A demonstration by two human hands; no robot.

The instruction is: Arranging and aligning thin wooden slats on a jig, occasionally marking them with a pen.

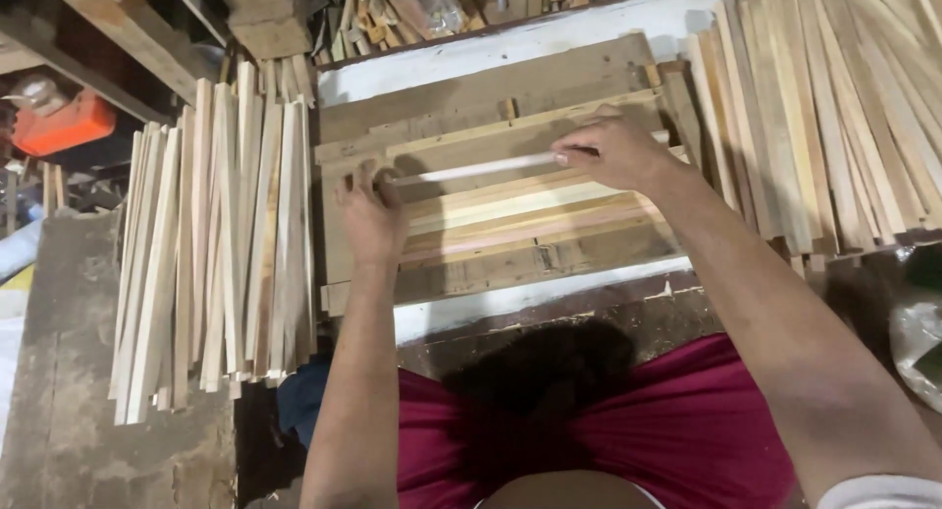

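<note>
Both hands pinch pale slat (476,168) | wooden bench (491,87) | slat stacks (211,244) flanking

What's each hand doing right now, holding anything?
Left hand: fingers closed on the left end of the pale wooden slat.
Right hand: fingers pinching the same slat's right end, over the wooden jig board.

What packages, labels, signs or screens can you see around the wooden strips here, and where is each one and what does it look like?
No labels, signs or screens show.
Clear plastic bag: top centre, among wood offcuts, crumpled, see-through.
Pale plastic bag: right edge, beside the right forearm, whitish and crinkled, partly cut off.
Orange-red container: upper left under a beam, rounded, partly hidden; its kind is unclear.
</note>
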